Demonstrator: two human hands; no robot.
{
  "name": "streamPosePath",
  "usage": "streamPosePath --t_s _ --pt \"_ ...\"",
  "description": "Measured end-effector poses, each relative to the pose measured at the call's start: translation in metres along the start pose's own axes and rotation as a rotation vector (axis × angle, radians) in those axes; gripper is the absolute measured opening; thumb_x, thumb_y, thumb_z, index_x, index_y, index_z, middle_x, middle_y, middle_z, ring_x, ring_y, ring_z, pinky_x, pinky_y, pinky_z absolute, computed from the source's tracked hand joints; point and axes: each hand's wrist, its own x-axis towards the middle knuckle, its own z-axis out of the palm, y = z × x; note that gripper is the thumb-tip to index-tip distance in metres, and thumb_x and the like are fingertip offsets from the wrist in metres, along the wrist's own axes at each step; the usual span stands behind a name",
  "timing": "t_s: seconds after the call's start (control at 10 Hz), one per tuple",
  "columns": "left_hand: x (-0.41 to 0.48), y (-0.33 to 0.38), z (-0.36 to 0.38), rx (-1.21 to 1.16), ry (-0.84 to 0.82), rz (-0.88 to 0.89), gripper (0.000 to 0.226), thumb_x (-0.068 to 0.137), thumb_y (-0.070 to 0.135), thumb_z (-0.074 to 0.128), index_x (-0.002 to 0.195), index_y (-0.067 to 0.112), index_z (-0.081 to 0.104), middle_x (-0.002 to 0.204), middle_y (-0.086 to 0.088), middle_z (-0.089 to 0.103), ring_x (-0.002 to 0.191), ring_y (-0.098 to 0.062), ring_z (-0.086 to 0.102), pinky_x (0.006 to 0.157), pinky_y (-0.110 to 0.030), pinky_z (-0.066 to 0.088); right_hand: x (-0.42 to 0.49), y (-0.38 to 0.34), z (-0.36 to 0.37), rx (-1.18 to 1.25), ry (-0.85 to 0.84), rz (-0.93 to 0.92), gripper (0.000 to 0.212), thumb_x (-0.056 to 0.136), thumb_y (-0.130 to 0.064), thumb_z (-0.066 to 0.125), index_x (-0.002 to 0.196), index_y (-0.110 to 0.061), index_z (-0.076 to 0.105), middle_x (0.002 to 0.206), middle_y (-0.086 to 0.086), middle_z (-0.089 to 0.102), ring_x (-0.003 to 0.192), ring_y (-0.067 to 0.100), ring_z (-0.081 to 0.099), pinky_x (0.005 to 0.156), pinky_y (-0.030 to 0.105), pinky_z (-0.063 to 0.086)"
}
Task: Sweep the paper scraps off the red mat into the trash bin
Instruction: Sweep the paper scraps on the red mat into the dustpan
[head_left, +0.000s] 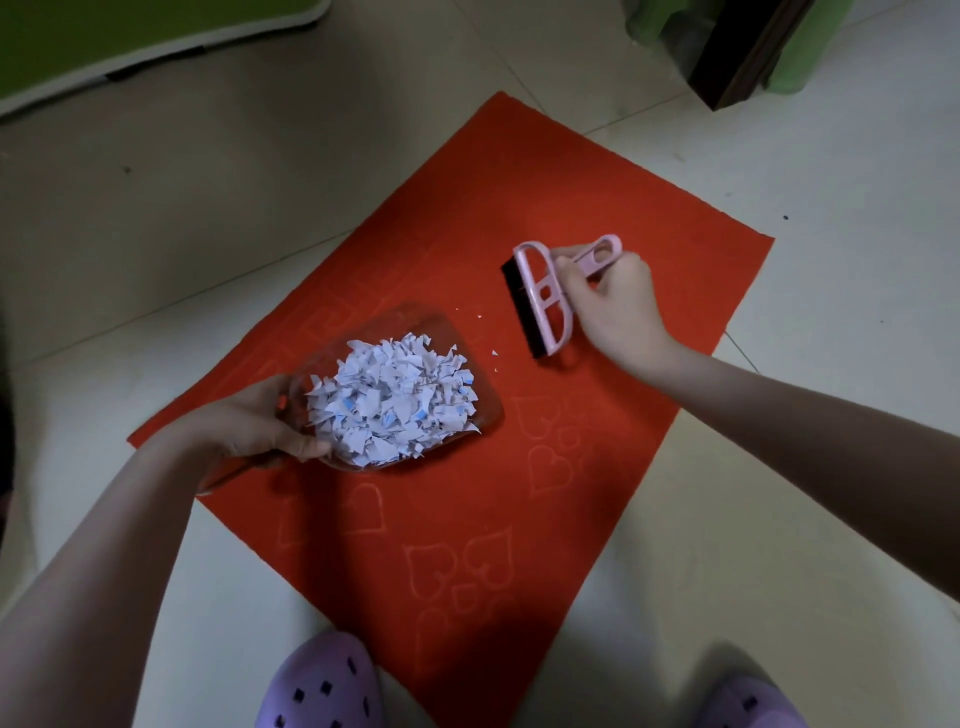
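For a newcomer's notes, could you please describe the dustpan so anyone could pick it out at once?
Find the red mat on the pale floor. On its left part, the left hand holds a clear dustpan heaped with white paper scraps. Unlike the pink brush in the right hand, it is see-through.

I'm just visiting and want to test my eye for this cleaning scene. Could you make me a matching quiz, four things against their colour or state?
Things:
1. brush
2. dustpan
3. mat
4. slippers

Descriptions:
A. purple, at the bottom edge of the view
B. red, flat on the floor
C. pink, gripped by the right hand
D. clear, held by the left hand, heaped with paper scraps

Pairs: 1-C, 2-D, 3-B, 4-A
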Motion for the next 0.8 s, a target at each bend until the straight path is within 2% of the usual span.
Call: streamPosePath --t_s 0.1,0.2,0.3,0.4,0.5,0.6,0.7,0.8 --pt "-0.004 -0.002 -0.008 0.007 0.032 0.015 0.102 0.028 0.025 0.093 0.119 0.013 0.050 0.100 -0.016 0.066 0.087 -0.029 0.063 0.069 -0.030 0.049 0.018 0.010 0.007 -0.203 -0.041 -0.017 0.031 0.092 -0.027 0.048 0.094 -0.010 0.073 0.073 0.010 0.071 0.065 0.024 0.065 0.058 0.031 0.043" --pt "-0.007 -0.003 -0.010 0.003 0.067 0.033 0.115 -0.004 0.040 0.091 0.103 0.013 0.055 0.075 -0.005 0.068 0.071 -0.019 0.059 0.060 -0.028 0.043 0.036 0.009 0.026 -0.387 -0.061 -0.016 0.034 0.096 -0.032 0.046 0.083 -0.007 0.065 0.073 0.013 0.068 0.072 0.036 0.063 0.058 0.032 0.036" --pt "-0.003 -0.004 -0.015 0.046 0.067 0.021 0.114 -0.003 0.050 0.089 0.100 0.013 0.055 0.074 -0.004 0.065 0.068 -0.019 0.057 0.060 -0.029 0.044 0.032 0.001 0.052 -0.388 -0.135 -0.035 0.032 0.098 -0.035 0.046 0.068 -0.021 0.045 0.082 0.015 0.071 0.081 0.039 0.064 0.066 0.037 0.045" --pt "0.000 -0.003 -0.018 0.082 0.052 -0.020 0.099 0.011 0.044 0.088 0.099 0.014 0.053 0.082 -0.009 0.064 0.078 -0.026 0.059 0.071 -0.034 0.044 0.015 -0.011 0.070 -0.311 -0.247 -0.045 0.034 0.097 -0.031 0.048 0.067 -0.017 0.056 0.073 0.014 0.069 0.064 0.031 0.062 0.061 0.035 0.043" --pt "-0.004 0.004 -0.014 0.071 0.039 -0.022 0.088 0.024 0.033 0.095 0.096 0.008 0.050 0.067 -0.009 0.063 0.059 -0.019 0.056 0.071 -0.041 0.048 0.007 -0.018 0.065 -0.060 -0.230 -0.003 0.025 0.094 -0.022 0.053 0.093 -0.007 0.074 0.077 0.015 0.072 0.064 0.025 0.065 0.060 0.036 0.047" --pt "0.001 0.000 -0.011 0.025 0.046 -0.013 0.056 0.064 0.001 0.086 0.105 0.009 0.049 0.073 -0.006 0.060 0.064 -0.016 0.053 0.075 -0.040 0.047 0.011 -0.021 0.039 0.011 -0.097 -0.051 0.023 0.091 -0.019 0.054 0.101 -0.012 0.074 0.087 0.009 0.075 0.079 0.025 0.070 0.068 0.039 0.053" --pt "0.003 -0.005 -0.013 0.051 0.056 -0.009 0.053 0.069 -0.004 0.080 0.112 0.006 0.050 0.078 -0.009 0.061 0.066 -0.017 0.057 0.059 -0.029 0.045 0.020 -0.018 0.020 -0.031 -0.047 -0.073 0.023 0.092 -0.018 0.054 0.099 -0.012 0.074 0.081 0.008 0.074 0.072 0.022 0.069 0.061 0.036 0.051" --pt "0.002 -0.007 -0.014 0.051 0.068 -0.003 0.059 0.068 -0.002 0.081 0.117 0.005 0.048 0.076 -0.009 0.058 0.058 -0.015 0.053 0.071 -0.039 0.052 0.032 -0.005 0.025 -0.184 -0.068 -0.027 0.025 0.094 -0.022 0.051 0.097 -0.011 0.074 0.072 0.013 0.071 0.066 0.027 0.066 0.053 0.032 0.039"
